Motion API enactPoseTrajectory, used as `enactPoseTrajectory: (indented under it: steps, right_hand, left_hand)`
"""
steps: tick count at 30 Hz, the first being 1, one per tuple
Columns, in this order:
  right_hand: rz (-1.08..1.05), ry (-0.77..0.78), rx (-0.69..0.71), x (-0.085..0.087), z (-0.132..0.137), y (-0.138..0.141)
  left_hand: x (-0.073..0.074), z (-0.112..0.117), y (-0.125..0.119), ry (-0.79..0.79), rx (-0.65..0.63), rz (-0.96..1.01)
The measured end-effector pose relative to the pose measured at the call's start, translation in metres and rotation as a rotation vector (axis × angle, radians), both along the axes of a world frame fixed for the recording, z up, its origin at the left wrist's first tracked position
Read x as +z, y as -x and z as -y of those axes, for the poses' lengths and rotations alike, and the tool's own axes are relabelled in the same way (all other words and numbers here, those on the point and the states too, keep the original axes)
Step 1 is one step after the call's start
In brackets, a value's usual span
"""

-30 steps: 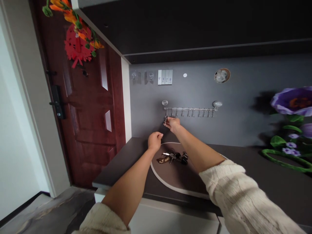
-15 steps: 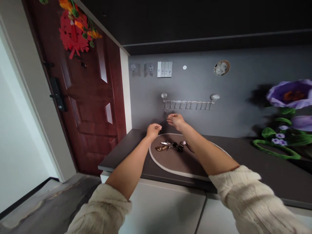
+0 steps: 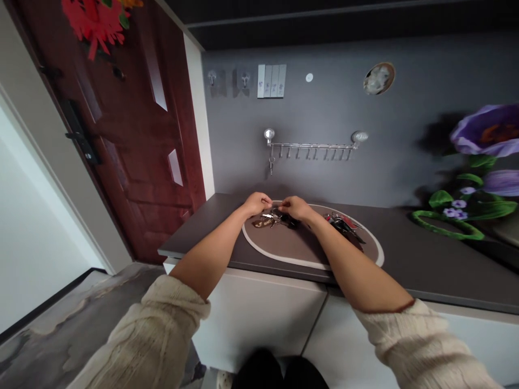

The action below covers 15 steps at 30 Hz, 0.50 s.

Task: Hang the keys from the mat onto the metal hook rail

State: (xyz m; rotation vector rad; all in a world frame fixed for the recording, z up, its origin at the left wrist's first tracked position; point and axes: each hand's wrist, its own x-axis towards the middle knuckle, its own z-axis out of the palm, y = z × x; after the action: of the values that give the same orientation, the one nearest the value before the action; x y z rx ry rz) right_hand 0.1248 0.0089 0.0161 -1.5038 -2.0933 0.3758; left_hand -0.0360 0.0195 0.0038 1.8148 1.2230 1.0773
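Note:
Both hands are low over an oval brown mat [image 3: 300, 246] with a pale rim. My left hand [image 3: 258, 204] is closed in a pinch at the mat's far left edge; whatever its fingertips hold is too small to make out. My right hand [image 3: 295, 208] has its fingers together just beside it, at the top of a bunch of keys [image 3: 276, 218]. I cannot tell whether it grips them. A brown fob with lettering [image 3: 258, 223] lies at the bunch's left. Above, a single key [image 3: 271, 166] hangs from the leftmost hook of a metal hook rail [image 3: 312, 146].
More keys and a red item [image 3: 344, 222] lie at the mat's right, partly behind my right forearm. Purple artificial flowers [image 3: 486, 132] stand on the dark counter [image 3: 409, 259]. A red-brown door [image 3: 141, 135] is at left. A dark shelf [image 3: 324, 19] overhangs.
My right hand has come down from near the hanging key to the keys on the mat. My left hand stays close to the mat's far edge. The view has tilted downward.

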Motion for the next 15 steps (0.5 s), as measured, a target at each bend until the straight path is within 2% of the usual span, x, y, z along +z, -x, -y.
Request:
enactPoseTrajectory:
  steps: [7,15]
  right_hand:
    - [0.349,0.021,-0.020,0.0065,0.0041,0.0070]
    - [0.294,0.042,-0.002,0.0036,0.0006,0.0074]
  left_hand:
    - [-0.0053,-0.0047,-0.0009,-0.017,-0.017,-0.079]
    - [-0.0073,-0.0074,-0.0007,-0.127,-0.071,-0.198]
